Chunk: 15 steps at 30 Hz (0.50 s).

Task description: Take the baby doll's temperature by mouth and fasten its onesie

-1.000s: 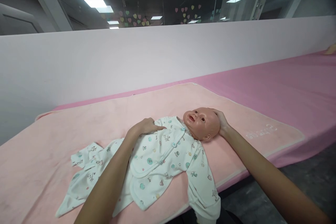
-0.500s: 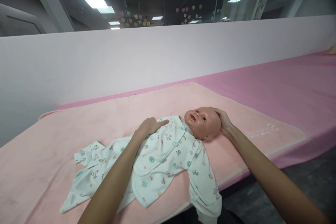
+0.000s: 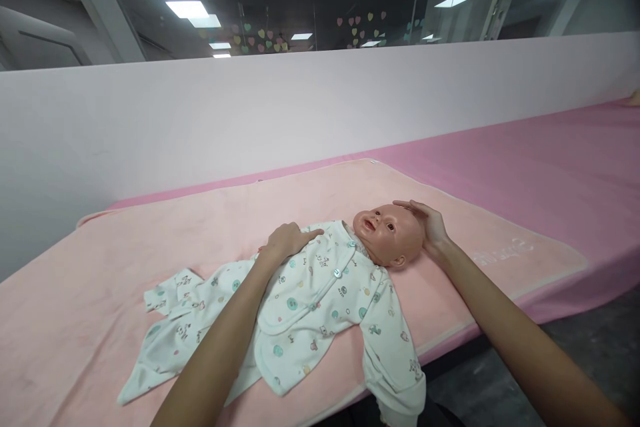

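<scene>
A baby doll (image 3: 387, 237) lies on its back on a peach blanket (image 3: 210, 220), head to the right. It wears a white printed baby shirt (image 3: 320, 300) with small snaps down the front, and matching pants (image 3: 167, 340) stretch off to the left. My left hand (image 3: 290, 240) rests on the far side of the doll's chest, thumb stretched out over the shirt; its other fingers are largely hidden. My right hand (image 3: 431, 223) cups the top of the doll's head with fingers extended. One sleeve (image 3: 393, 347) hangs over the near edge of the table.
Pink sheeting (image 3: 545, 153) covers the surface on the right. Behind it runs a low white wall (image 3: 300, 107) with dark glass above, dotted with heart stickers. Part of something skin-coloured (image 3: 634, 99) shows at the far right edge. Dark floor (image 3: 590, 347) lies below the near edge.
My right hand's fingers have lifted and stretched further over the top of the doll's head. My left hand stays on the chest, and the doll lies as before.
</scene>
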### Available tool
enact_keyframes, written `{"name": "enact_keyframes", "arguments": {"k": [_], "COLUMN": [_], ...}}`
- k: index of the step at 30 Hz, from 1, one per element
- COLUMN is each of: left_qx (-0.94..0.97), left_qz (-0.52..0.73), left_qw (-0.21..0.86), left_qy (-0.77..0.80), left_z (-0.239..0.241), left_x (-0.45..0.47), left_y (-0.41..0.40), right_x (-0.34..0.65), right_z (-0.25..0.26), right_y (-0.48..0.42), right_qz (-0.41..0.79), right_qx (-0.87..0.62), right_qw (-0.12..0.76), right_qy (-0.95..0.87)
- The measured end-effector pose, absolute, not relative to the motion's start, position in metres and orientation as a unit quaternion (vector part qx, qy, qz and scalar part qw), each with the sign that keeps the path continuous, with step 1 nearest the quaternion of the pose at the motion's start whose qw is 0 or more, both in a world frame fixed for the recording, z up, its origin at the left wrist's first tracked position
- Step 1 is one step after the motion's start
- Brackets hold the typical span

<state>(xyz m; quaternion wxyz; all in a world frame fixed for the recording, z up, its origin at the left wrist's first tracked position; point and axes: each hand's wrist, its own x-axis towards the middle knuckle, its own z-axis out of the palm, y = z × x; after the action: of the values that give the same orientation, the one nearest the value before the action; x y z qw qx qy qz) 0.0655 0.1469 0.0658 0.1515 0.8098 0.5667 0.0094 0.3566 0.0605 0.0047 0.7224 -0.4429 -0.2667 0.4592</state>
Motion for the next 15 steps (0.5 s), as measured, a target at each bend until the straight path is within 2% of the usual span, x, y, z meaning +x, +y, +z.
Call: {"name": "enact_keyframes", "arguments": {"k": [15], "left_qx": [0.817], "left_qz": [0.008], "left_qw": [0.101], "left_qy": [0.567], "left_z": [0.063], "left_x": [0.068], "left_y": [0.147], "right_x": [0.348], "right_z": [-0.005], "right_y": [0.059], "right_qz": [0.49], "right_qx": [-0.464], "right_qw": [0.669], "right_qy": [-0.312]}}
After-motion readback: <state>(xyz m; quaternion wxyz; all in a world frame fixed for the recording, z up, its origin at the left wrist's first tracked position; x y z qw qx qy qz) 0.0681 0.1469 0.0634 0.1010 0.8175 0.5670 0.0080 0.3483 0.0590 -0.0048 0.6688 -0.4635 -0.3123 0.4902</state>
